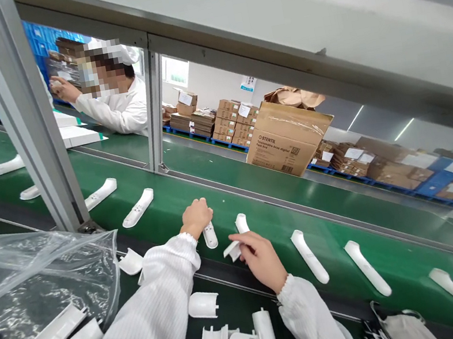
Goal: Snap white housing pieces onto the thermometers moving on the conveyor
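Note:
My left hand (197, 218) is closed over the upper end of a white plastic housing (210, 236) on the green conveyor belt, so that end is hidden. Between the thumb and fingers of my right hand (263, 257) is a small white plastic cover (232, 250), held just above the belt's near edge. Behind that hand lies another white housing (242, 223), partly covered by my fingers. Below my hands, several loose white covers (203, 305) are heaped on the dark work surface, some with their hollow side up.
More white housings (310, 257) lie spaced along the belt (261, 219). A clear plastic bag (42, 266) with covers is at left. A metal post (26, 111) and overhead beam frame the line. Across it sits a co-worker (119, 106), near a cardboard box (286, 135).

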`<action>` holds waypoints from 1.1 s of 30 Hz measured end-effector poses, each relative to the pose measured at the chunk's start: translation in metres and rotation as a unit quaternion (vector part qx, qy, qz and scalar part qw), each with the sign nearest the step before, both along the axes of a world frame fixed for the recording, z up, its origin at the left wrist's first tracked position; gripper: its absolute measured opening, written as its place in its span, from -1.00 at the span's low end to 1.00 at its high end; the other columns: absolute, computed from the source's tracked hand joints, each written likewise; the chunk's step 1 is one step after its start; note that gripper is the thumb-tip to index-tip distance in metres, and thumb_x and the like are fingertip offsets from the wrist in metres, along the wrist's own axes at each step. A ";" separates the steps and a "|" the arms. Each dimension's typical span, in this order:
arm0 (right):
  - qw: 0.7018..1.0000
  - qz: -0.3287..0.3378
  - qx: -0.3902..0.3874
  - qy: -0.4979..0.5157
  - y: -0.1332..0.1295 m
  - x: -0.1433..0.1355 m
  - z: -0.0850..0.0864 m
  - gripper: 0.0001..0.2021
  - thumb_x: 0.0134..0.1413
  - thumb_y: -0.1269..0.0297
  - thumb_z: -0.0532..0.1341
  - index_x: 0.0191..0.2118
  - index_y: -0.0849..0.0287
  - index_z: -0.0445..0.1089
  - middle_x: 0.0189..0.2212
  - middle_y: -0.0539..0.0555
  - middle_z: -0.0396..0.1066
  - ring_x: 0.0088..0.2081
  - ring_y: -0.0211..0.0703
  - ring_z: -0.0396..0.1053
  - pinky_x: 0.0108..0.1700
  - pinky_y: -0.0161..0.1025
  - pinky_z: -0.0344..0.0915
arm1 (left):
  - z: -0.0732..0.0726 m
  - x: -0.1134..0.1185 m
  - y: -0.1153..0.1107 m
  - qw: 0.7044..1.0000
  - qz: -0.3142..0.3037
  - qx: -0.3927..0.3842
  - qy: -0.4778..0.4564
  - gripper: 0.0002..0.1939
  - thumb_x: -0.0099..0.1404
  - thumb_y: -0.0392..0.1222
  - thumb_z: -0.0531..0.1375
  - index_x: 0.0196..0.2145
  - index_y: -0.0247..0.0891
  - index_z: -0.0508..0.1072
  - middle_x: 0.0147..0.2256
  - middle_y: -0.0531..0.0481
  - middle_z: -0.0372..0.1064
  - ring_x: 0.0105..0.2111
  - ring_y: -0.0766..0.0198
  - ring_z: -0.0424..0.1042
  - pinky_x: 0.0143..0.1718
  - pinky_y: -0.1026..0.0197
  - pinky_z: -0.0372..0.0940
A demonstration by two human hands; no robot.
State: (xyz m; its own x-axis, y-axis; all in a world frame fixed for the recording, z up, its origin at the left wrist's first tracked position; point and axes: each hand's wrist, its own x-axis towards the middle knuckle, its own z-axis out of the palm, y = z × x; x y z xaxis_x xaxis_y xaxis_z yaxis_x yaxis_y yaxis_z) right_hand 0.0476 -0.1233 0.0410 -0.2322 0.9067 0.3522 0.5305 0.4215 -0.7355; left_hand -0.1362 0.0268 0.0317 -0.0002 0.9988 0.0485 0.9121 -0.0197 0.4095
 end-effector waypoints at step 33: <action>0.952 0.251 0.100 -0.146 -0.037 -0.028 -0.001 -0.56 0.19 0.42 0.10 0.11 -0.15 0.44 0.08 -0.02 0.45 0.04 -0.05 0.35 0.06 -0.02 0.32 | 0.064 -0.117 -0.130 0.981 -0.129 0.029 0.140 -0.45 0.32 0.13 0.10 0.20 -0.09 0.30 0.19 -0.18 0.26 0.25 -0.05 0.13 0.23 -0.05 0.06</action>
